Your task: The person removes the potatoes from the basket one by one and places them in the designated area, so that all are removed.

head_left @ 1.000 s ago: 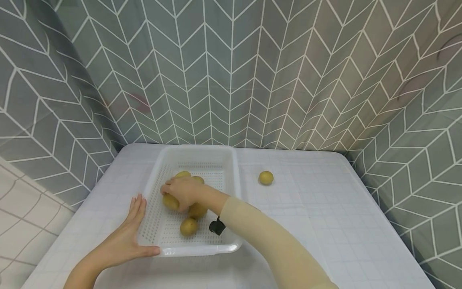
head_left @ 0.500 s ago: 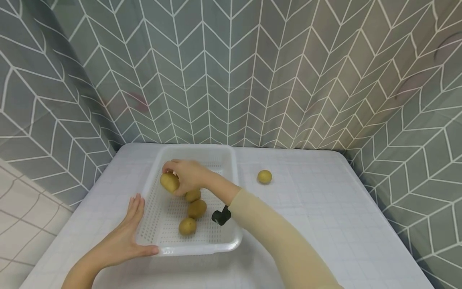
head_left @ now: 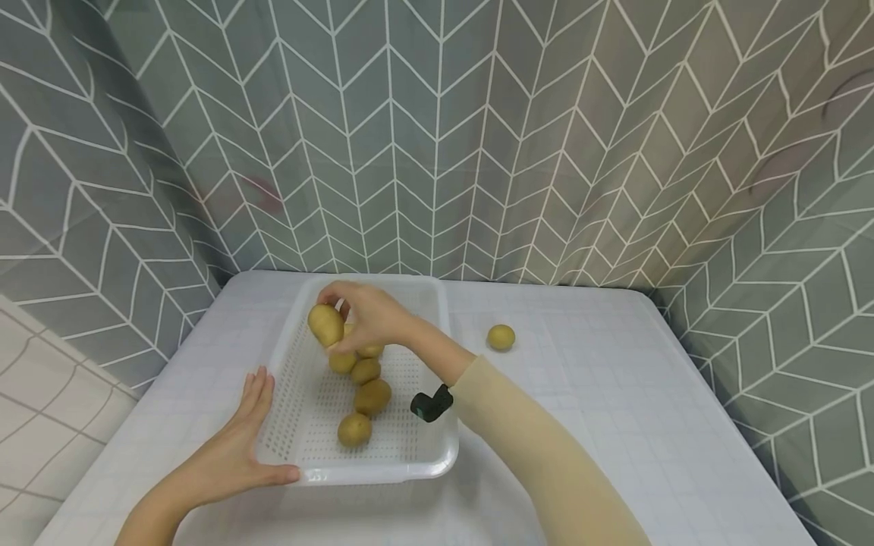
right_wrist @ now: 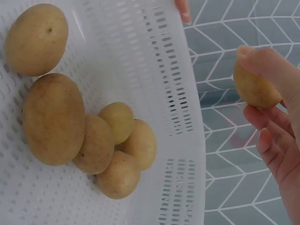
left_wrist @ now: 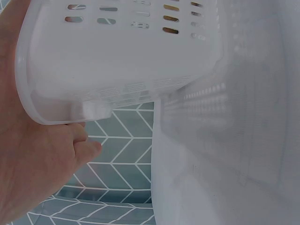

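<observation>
A white plastic perforated basket point(head_left: 372, 475) stands on the table with several potatoes in it. My right hand point(head_left: 374, 311) pinches a yellow-brown potato point(head_left: 325, 324) between thumb and fingers, raised above the far left part of the basket. In the right wrist view this held potato point(right_wrist: 255, 86) appears past the basket rim. Loose potatoes lie in a rough line below, including a large one point(right_wrist: 55, 119) and one nearest the front point(head_left: 354, 430). My left hand point(head_left: 235, 449) rests against the basket's front left corner, fingers straight along the left side, thumb on the front rim.
One potato point(head_left: 501, 337) lies on the white-covered table point(head_left: 580, 409) right of the basket. A grey chevron curtain point(head_left: 437, 152) hangs behind and at the sides. A small black camera point(head_left: 432, 404) sits at my right wrist.
My right hand has picked a potato up from the group in the basket and lifted it away toward the back of the basket. The left hand has stayed at its corner.
</observation>
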`<state>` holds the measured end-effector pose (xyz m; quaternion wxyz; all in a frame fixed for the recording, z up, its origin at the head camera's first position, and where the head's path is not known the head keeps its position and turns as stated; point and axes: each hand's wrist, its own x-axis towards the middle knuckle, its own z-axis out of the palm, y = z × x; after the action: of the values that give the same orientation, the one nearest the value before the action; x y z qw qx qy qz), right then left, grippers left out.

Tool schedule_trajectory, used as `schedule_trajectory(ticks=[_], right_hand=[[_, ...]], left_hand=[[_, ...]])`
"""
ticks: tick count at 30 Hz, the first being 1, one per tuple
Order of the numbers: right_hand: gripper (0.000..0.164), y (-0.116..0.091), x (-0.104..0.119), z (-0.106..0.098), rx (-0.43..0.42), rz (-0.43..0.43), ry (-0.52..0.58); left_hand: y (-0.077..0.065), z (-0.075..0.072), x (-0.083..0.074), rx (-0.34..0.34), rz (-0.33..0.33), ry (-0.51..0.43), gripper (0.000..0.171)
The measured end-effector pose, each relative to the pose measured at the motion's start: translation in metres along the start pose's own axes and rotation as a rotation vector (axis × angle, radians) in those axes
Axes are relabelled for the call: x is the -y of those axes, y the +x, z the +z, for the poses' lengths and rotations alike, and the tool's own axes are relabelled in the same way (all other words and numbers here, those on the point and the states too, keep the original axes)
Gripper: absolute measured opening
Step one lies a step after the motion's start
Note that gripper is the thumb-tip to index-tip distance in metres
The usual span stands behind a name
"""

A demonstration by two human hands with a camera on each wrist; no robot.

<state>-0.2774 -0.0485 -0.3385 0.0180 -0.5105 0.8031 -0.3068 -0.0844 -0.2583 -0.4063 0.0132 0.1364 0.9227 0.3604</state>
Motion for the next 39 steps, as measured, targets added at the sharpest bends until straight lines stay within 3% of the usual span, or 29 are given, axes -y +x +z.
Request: schedule_trajectory(ticks=[10,15,28,34,39], right_hand=[[0.068,-0.010,0.006,-0.016,-0.112,-0.015,0.096],[0.071,-0.013,0.011,-0.021,-0.129,-0.011,0.150],[0.068,-0.021,0.011,-0.032,-0.231,-0.103,0.248],[0.068,-0.029,0.006,-0.038,-0.262,-0.154,0.254],[0.069,-0.036,0.003,-0.044,-0.268,-0.146,0.259]], left_hand=[[0.001,0.000,-0.002,0.008,0.001,0.002,0.133],[0.001,-0.001,-0.002,0.014,-0.004,-0.006,0.133],[0.001,0.000,-0.001,0.007,0.002,-0.006,0.133],[0.001,0.001,0.000,0.001,0.005,0.000,0.134],[0.001,0.000,0.001,-0.004,0.002,0.005,0.134]])
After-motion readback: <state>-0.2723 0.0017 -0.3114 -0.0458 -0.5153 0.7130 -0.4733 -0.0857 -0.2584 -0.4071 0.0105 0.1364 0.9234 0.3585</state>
